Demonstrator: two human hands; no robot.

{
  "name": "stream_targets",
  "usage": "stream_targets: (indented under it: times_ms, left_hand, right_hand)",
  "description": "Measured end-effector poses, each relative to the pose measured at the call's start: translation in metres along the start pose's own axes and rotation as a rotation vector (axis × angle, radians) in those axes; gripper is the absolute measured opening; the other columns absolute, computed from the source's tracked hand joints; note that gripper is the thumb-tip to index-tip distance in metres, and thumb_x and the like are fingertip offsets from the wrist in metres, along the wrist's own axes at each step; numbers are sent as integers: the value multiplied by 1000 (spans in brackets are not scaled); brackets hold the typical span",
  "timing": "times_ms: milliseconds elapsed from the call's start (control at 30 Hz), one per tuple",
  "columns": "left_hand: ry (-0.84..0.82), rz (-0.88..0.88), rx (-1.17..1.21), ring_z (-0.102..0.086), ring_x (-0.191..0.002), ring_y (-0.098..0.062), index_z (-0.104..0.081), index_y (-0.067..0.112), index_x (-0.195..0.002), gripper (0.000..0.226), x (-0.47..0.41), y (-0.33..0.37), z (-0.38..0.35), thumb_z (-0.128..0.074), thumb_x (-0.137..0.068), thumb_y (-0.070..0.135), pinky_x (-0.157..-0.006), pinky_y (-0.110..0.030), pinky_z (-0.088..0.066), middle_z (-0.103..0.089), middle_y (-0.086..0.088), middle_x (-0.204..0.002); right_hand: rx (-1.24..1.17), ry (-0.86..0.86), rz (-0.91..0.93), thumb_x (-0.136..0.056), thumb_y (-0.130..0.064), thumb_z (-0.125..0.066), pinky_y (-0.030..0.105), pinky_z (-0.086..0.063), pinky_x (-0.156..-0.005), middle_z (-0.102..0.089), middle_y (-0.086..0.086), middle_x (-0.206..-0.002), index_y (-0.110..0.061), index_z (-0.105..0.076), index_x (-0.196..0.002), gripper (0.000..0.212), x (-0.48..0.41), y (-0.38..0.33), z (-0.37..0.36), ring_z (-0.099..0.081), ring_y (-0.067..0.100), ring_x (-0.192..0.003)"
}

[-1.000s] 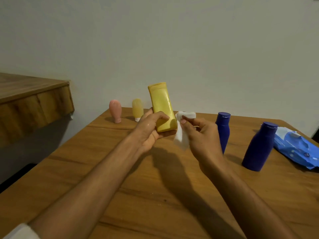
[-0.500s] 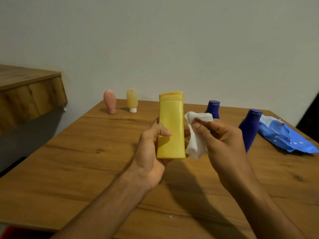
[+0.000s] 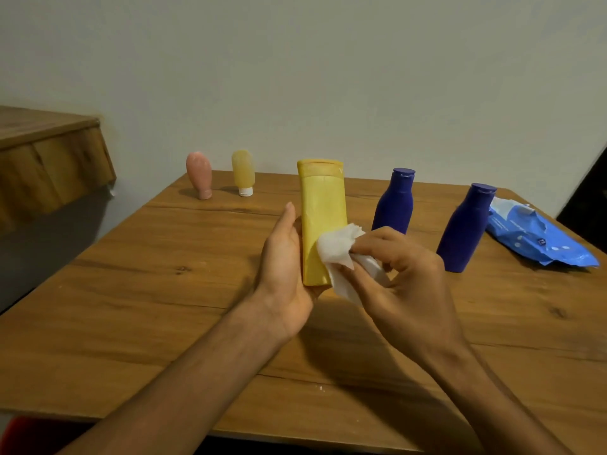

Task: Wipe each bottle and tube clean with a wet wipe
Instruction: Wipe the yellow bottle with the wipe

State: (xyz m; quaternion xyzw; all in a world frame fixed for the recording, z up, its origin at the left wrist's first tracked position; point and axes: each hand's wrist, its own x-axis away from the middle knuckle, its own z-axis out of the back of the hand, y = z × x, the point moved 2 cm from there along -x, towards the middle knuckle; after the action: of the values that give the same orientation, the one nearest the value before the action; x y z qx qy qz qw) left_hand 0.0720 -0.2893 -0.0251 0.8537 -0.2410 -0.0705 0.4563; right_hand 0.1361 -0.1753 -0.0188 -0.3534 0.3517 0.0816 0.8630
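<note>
Finish on yellow bottle (image 3: 323,221): smooth plastic, dull satin sheen. wet wipe (image 3: 338,247): white fibrous sheet, soft, crumpled, matt. left blue bottle (image 3: 394,201), right blue bottle (image 3: 464,228): smooth plastic, near matt. pink tube (image 3: 199,174): opaque, matt. pale yellow tube (image 3: 243,170): translucent. wipe pack (image 3: 538,238): glossy crinkled film. table (image 3: 164,307): grained wood, smooth, low sheen.

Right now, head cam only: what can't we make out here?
Yellow bottle: back face and lower right corner, hidden by the left hand and the wipe.
Left hand's fingers: behind the yellow bottle.
Blue bottle nearest the yellow one: base, behind the right hand.
Wipe pack: print too small to read.
Red object: cut off at the bottom left corner.
</note>
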Motion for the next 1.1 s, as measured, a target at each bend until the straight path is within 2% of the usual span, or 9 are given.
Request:
stream_targets:
  times_ms: [100, 200, 333, 467, 600, 733, 900, 1033, 1100]
  left_hand:
    - [5, 25, 36, -71, -82, -20, -60, 15, -123, 57, -3, -2, 1, -30, -99, 57, -71, -36, -55, -74, -8, -93]
    - [9, 62, 80, -71, -83, -22, -60, 10, -125, 58, -4, -4, 1, -34, -99, 55, -73, -38, -56, -72, -11, -98]
    - [-18, 77, 83, -70, -85, -20, -63, 9, -124, 60, -4, -5, 0, -32, -100, 54, -70, -33, -59, -71, -10, -107]
    - [-41, 85, 124, -70, -85, -22, -64, 7, -116, 58, -4, -7, 0, -35, -99, 54, -75, -36, -58, -72, -10, -100]
    - [-29, 77, 93, -70, -91, -22, -62, 8, -123, 57, -5, -13, 1, -34, -100, 53, -77, -36, -56, -72, -10, -107]
    - [-12, 73, 75, -71, -83, -20, -65, 9, -114, 55, -8, -18, 5, -36, -100, 54, -73, -36, -56, -74, -7, -92]
    - [-27, 51, -4, -68, -106, -26, -61, 13, -128, 56, -9, -24, 3, -31, -101, 52, -90, -42, -53, -72, -10, -115]
    - [-27, 47, 48, -69, -85, -22, -66, 10, -114, 55, -13, -23, 9, -35, -100, 53, -78, -39, -55, -74, -8, -93]
    - [-37, 22, 35, -69, -86, -22, -66, 9, -115, 57, -15, -22, 10, -34, -100, 53, -80, -39, -55, -73, -9, -95]
  right_hand:
    - [55, -33, 80, -80, -33, -62, 36, -53, -73, -63, -14, -94, -21, -71, -92, 19, 1, -3, -1, -59, 6, -88]
    - [145, -74, 180, -80, -34, -61, 40, -51, -69, -61, -12, -93, -22, -70, -89, 18, 2, -3, -2, -57, 9, -86]
    - [147, -39, 155, -77, -31, -65, 38, -50, -72, -55, -12, -100, -22, -69, -84, 13, -1, 2, -1, -53, 8, -92]
    - [168, -116, 209, -78, -34, -60, 36, -51, -73, -60, -7, -98, -21, -69, -86, 17, 0, 3, -6, -51, 3, -93]
    - [118, -11, 124, -76, -28, -61, 36, -53, -72, -55, -11, -93, -17, -69, -82, 15, -6, 6, -6, -54, 5, -87]
    - [128, -133, 174, -76, -28, -59, 38, -53, -69, -57, -4, -91, -16, -67, -79, 15, -1, 4, -15, -56, 10, -84]
    - [171, 70, 81, -76, -19, -66, 25, -45, -67, -50, -10, -86, -13, -67, -77, 6, -10, 15, -6, -51, 7, -78]
    - [160, -250, 134, -76, -17, -72, 19, -44, -73, -55, -7, -90, -15, -69, -80, 5, -5, 11, -10, -53, 7, -82]
    - [131, -228, 70, -77, -14, -74, 19, -44, -77, -57, -6, -91, -14, -70, -81, 6, -6, 12, -9, -54, 6, -86]
